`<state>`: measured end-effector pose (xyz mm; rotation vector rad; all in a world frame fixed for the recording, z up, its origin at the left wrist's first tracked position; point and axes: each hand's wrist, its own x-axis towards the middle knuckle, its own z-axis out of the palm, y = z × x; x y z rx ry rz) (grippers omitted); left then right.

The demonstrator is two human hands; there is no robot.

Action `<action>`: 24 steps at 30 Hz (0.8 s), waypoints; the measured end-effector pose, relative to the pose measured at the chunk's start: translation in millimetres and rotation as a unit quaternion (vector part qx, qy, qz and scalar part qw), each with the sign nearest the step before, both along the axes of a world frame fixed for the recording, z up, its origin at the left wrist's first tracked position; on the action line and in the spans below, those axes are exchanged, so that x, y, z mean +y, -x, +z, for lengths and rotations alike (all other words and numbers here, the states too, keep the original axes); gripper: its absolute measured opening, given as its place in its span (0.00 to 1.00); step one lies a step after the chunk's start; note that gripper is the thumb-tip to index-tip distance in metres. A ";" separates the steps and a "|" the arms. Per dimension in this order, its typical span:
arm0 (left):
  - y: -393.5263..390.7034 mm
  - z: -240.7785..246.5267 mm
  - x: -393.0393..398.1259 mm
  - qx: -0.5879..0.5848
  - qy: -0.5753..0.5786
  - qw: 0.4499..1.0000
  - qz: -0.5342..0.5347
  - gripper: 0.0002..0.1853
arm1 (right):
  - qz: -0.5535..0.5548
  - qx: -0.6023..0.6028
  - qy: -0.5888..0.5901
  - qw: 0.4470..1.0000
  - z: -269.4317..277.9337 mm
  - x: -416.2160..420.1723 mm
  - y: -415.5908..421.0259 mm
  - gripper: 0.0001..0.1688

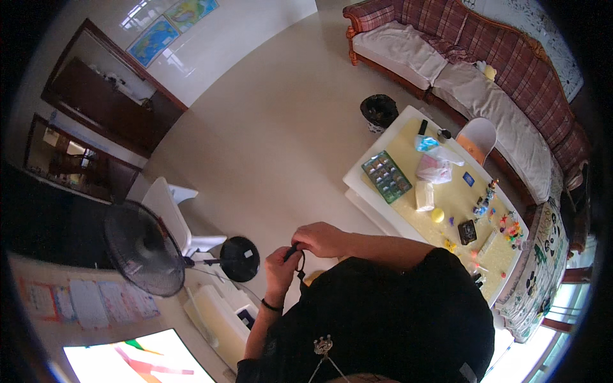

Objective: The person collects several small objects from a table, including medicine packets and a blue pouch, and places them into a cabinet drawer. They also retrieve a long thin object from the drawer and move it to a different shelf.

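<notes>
In front of my dark shirt my two hands meet over a small black object with a cord (291, 252). My left hand (279, 270), with a dark band on its wrist, has its fingers closed around the lower part of it. The fingertips of my right hand (320, 239) pinch its upper end. A thin black cord loops down from the fingers to a knot and hangs against the shirt. What the black object is cannot be told.
A standing fan (144, 249) and a white plastic chair (167, 215) are at left. On the right stands a table (357, 178) with toys, bags and a green tray (387, 177). Beyond are a waste bin (379, 111) and a plaid sofa (503, 43). A lit screen (139, 359) is at lower left.
</notes>
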<state>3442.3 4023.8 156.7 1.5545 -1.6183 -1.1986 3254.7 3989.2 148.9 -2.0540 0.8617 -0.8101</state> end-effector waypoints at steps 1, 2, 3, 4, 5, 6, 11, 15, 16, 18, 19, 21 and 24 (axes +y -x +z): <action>-9.2 -1.1 -25.9 0.012 -0.006 1.000 0.018 0.08 | 0.008 0.014 0.006 1.000 3.8 -29.8 -9.1 0.08; -10.0 6.0 -52.3 0.045 -0.032 0.998 0.024 0.06 | 0.014 0.022 0.020 0.999 9.1 -57.5 -12.0 0.08; -8.1 12.8 -77.9 0.075 -0.054 0.995 0.039 0.06 | 0.002 0.025 0.012 1.000 8.7 -84.2 -14.8 0.08; -5.4 21.5 -104.5 0.105 -0.076 0.990 0.053 0.05 | -0.011 0.029 0.005 1.000 7.3 -110.1 -17.2 0.08; -6.6 25.3 -127.4 0.132 -0.098 0.984 0.072 0.05 | -0.019 0.030 -0.002 0.999 5.4 -133.3 -21.0 0.08; -17.0 13.9 -156.6 0.161 -0.106 0.980 0.049 0.13 | -0.033 0.017 -0.006 0.999 -2.3 -160.0 -22.4 0.10; -42.0 -14.4 -306.9 0.200 -0.142 0.969 -0.012 0.19 | -0.199 -0.040 -0.217 0.955 -24.6 -284.0 11.5 0.13; -51.4 -41.9 -434.9 0.127 -0.182 0.972 -0.073 0.17 | -0.397 -0.253 -0.382 0.795 -89.0 -354.5 51.3 0.13; -48.7 -41.0 -461.3 0.112 -0.199 0.970 -0.078 0.16 | -0.424 -0.268 -0.402 0.766 -100.7 -366.6 62.7 0.13; -30.6 -39.0 -515.1 0.087 -0.205 0.969 -0.102 0.15 | -0.460 -0.343 -0.436 0.693 -119.9 -381.2 83.7 0.14; -18.4 -37.6 -541.9 0.074 -0.207 0.969 -0.115 0.14 | -0.468 -0.403 -0.443 0.650 -125.9 -389.0 94.8 0.16; 5.5 -36.3 -582.5 0.077 -0.221 0.961 -0.145 0.13 | -0.504 -0.481 -0.449 0.559 -136.9 -404.2 119.1 0.17; 46.1 -51.4 -637.7 0.059 -0.247 0.950 -0.182 0.14 | -0.581 -0.546 -0.437 0.417 -173.8 -421.5 163.2 0.16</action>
